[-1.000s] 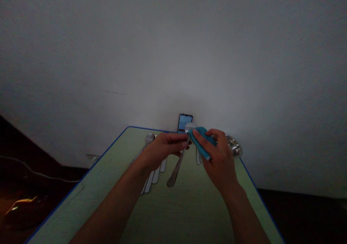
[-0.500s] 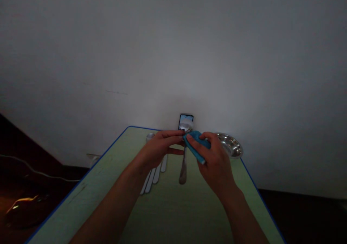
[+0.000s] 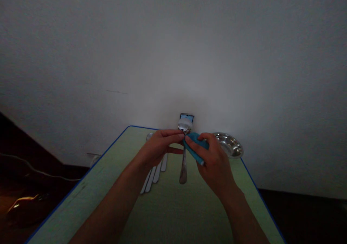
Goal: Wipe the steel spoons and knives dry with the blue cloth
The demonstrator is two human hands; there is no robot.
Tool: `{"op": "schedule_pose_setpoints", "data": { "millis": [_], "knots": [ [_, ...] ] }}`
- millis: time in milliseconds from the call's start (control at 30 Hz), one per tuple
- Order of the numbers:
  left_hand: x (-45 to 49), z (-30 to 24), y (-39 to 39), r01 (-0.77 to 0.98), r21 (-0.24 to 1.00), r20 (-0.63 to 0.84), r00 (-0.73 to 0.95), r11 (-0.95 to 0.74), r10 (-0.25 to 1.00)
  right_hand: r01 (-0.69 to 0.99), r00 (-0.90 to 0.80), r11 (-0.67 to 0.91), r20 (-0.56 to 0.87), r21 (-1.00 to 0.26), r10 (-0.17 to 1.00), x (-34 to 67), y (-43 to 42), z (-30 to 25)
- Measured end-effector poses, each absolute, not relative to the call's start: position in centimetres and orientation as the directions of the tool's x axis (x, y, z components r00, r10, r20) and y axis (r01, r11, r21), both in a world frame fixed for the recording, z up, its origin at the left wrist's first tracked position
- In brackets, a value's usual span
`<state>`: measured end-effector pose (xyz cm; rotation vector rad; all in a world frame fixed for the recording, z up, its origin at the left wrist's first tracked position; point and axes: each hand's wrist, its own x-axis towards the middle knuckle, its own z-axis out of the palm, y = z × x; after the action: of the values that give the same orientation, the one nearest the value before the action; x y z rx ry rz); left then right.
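Note:
My left hand (image 3: 157, 147) pinches a steel spoon (image 3: 183, 161) at its neck, with the bowl up and the handle hanging down. My right hand (image 3: 214, 161) is shut on a blue cloth (image 3: 194, 146), which presses against the spoon's neck just below the bowl. Behind my left hand lies a row of flatware, its pale handles (image 3: 152, 175) pointing towards me. A spoon bowl (image 3: 149, 136) shows at the far end, while my hand hides the middle of the row.
A shallow steel dish (image 3: 229, 145) sits at the far right corner of the green table (image 3: 173, 211), which has a blue edge. A phone (image 3: 187, 118) leans against the white wall behind it. A cable (image 3: 35, 171) runs across the dark floor at left.
The spoon has turned from tilted to nearly upright and risen slightly. The blue cloth has slid down from the bowl towards the neck. Both hands have moved closer together.

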<state>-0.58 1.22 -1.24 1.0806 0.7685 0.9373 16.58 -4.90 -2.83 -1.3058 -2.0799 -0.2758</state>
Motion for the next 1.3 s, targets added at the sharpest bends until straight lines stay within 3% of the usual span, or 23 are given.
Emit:
{"op": "schedule_pose_setpoints", "data": {
  "millis": [1300],
  "knots": [
    [-1.3, -1.5, 2.4, -0.217, 0.976, 0.007, 0.127, 0.021, 0.992, 0.793, -0.475, 0.594, 0.473, -0.137, 0.742, 16.1, -5.5, -2.5]
  ]
}}
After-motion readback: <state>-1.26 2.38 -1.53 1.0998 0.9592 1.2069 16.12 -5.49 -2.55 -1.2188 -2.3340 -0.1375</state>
